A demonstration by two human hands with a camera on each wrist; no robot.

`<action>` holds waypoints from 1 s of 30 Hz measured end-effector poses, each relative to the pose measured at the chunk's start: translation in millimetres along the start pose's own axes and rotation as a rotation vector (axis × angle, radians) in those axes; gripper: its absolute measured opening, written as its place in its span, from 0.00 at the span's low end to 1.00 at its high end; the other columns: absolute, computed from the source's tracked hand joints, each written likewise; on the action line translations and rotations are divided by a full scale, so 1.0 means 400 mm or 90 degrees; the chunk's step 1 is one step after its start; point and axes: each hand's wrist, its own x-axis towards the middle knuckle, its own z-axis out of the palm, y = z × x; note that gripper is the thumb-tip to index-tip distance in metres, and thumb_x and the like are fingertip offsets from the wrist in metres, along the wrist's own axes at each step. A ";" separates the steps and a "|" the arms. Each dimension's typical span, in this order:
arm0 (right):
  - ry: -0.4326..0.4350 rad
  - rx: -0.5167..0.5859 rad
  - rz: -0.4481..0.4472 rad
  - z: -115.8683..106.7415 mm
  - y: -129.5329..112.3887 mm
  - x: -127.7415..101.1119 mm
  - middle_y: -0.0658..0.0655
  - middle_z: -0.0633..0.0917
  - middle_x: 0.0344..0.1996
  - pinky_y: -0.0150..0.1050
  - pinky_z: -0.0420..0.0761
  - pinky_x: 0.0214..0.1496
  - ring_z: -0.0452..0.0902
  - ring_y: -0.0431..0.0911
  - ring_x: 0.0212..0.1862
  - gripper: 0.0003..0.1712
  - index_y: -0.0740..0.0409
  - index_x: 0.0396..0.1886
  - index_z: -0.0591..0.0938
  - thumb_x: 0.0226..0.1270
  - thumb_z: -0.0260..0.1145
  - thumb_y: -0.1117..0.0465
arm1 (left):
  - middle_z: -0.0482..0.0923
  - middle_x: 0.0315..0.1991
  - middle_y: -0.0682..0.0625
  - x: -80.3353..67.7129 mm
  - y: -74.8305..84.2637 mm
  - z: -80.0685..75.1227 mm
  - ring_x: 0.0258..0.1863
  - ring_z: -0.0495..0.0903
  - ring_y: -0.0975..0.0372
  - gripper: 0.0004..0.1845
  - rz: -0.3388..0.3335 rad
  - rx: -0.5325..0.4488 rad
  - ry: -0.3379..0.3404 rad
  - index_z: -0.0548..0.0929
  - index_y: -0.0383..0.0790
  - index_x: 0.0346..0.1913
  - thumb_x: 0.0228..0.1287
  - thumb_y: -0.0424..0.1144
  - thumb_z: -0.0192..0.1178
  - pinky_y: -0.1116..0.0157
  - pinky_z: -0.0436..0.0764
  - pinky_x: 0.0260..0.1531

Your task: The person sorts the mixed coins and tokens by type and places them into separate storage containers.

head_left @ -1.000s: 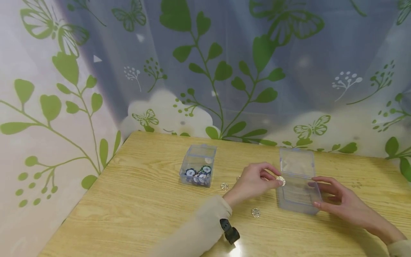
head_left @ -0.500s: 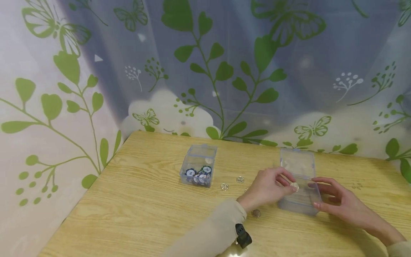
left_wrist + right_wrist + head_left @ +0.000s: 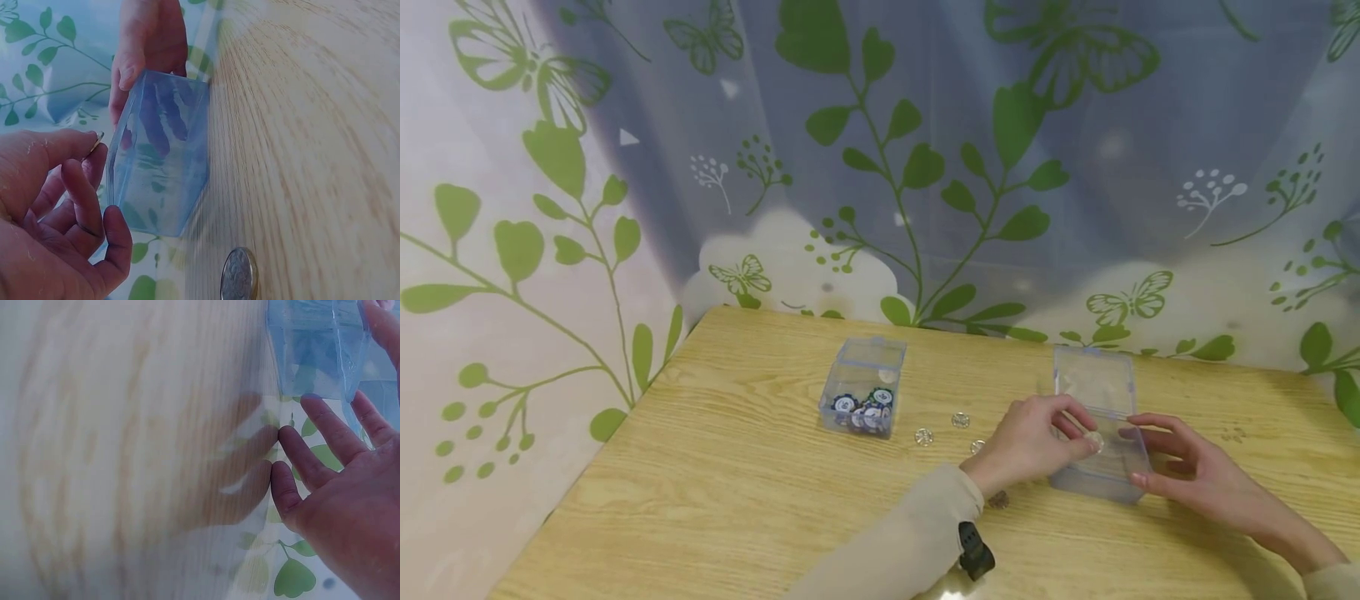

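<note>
A clear plastic box (image 3: 1101,477) stands open on the wooden table (image 3: 715,492), its lid (image 3: 1093,382) tipped back. My left hand (image 3: 1086,442) pinches a small silver coin (image 3: 1094,440) just over the box's opening. The left wrist view shows the coin's edge (image 3: 97,140) at my left hand (image 3: 87,159), beside the box (image 3: 164,169). My right hand (image 3: 1135,454) holds the box's right end between thumb and fingers. In the right wrist view that hand (image 3: 331,462) has its outer fingers spread below the box (image 3: 315,347).
A second clear box (image 3: 863,392) with blue and white chips stands to the left. Loose silver coins lie between the boxes (image 3: 923,435), (image 3: 960,420), and one near my left wrist (image 3: 997,499). A leaf-print curtain (image 3: 925,167) hangs behind the table.
My left hand has carried the coin rightward from the box's left edge to over its opening and lowered slightly. The right hand and the box have stayed put.
</note>
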 end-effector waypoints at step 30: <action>0.020 -0.025 0.002 0.004 0.001 -0.001 0.73 0.74 0.67 0.27 0.80 0.45 0.69 0.17 0.56 0.38 0.54 0.75 0.64 0.70 0.70 0.61 | 0.83 0.32 0.65 0.003 -0.009 0.001 0.29 0.79 0.76 0.05 0.007 -0.017 -0.024 0.87 0.50 0.43 0.66 0.41 0.69 0.74 0.77 0.30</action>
